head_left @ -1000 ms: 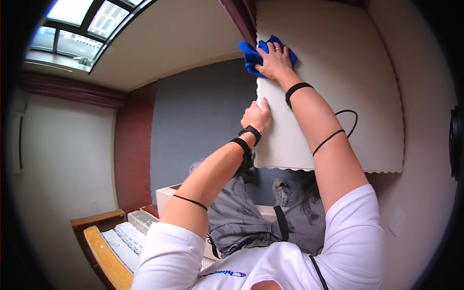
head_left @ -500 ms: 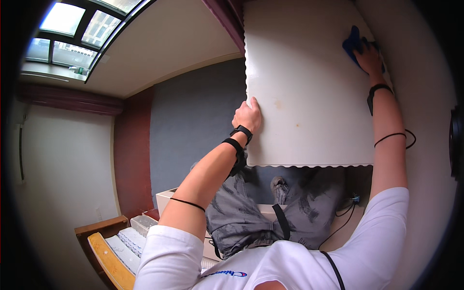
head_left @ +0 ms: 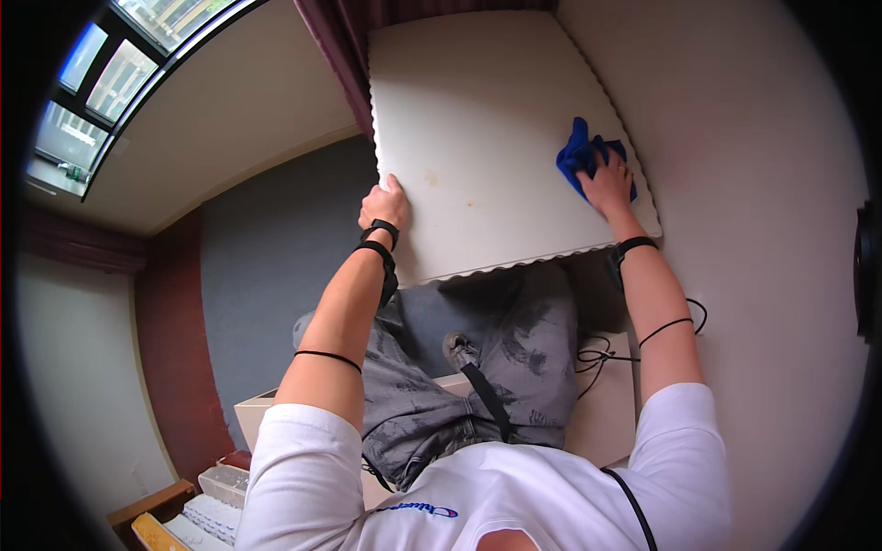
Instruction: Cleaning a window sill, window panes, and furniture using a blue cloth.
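A white tabletop (head_left: 482,101) with a scalloped edging stretches out in front of me. My left hand (head_left: 384,204) is closed round its left edge, thumb on top and the other fingers mostly out of sight at the side. Near the right edge, my right hand (head_left: 606,186) presses a bunched blue cloth (head_left: 577,156) flat against the surface, its fingers over the cloth. Between the two hands, small yellowish-brown stains (head_left: 432,179) mark the white top.
A plain wall (head_left: 735,211) runs close along the table's right side. Purple curtains (head_left: 344,55) hang at the far end. Below me are a pale box-like seat (head_left: 602,404) and a dark cable (head_left: 597,356). An open drawer (head_left: 152,528) holding white items stands at lower left.
My right hand has drawn the blue cloth nearer along the right edge. My left hand keeps its hold on the left edge. The view has shifted, so the table sits further left.
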`<move>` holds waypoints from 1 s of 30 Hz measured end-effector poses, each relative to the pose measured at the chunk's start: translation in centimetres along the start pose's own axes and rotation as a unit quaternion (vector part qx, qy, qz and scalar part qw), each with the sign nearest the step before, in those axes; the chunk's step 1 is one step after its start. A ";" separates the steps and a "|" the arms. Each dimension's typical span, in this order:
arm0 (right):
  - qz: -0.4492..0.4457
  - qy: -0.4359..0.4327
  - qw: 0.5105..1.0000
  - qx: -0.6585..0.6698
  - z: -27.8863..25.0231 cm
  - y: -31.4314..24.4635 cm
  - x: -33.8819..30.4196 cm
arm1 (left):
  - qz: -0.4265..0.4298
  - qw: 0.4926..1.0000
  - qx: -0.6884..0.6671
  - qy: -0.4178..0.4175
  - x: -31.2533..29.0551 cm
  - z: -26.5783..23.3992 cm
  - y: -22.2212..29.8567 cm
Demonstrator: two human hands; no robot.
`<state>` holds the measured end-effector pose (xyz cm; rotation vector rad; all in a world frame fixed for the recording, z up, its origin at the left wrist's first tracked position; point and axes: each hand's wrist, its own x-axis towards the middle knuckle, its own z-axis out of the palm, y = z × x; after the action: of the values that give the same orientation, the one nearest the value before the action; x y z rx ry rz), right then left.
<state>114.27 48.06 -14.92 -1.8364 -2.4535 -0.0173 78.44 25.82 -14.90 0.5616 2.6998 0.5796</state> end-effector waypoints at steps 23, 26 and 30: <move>0.066 -0.034 0.996 -0.042 0.5 -1.9 8.2 | -0.002 0.998 -0.049 -0.050 -1.2 -0.4 1.1; -0.025 -0.038 0.999 -0.029 0.7 -10.7 8.8 | -0.012 0.997 -0.057 -0.053 -1.0 -0.5 0.2; -0.155 -0.024 0.987 0.030 0.8 -20.8 7.3 | -0.010 0.997 -0.057 -0.046 -1.2 -0.2 0.4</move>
<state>92.21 49.15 -14.46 -1.4327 -2.7141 0.0819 79.56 25.58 -14.23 0.5179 2.5650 0.6810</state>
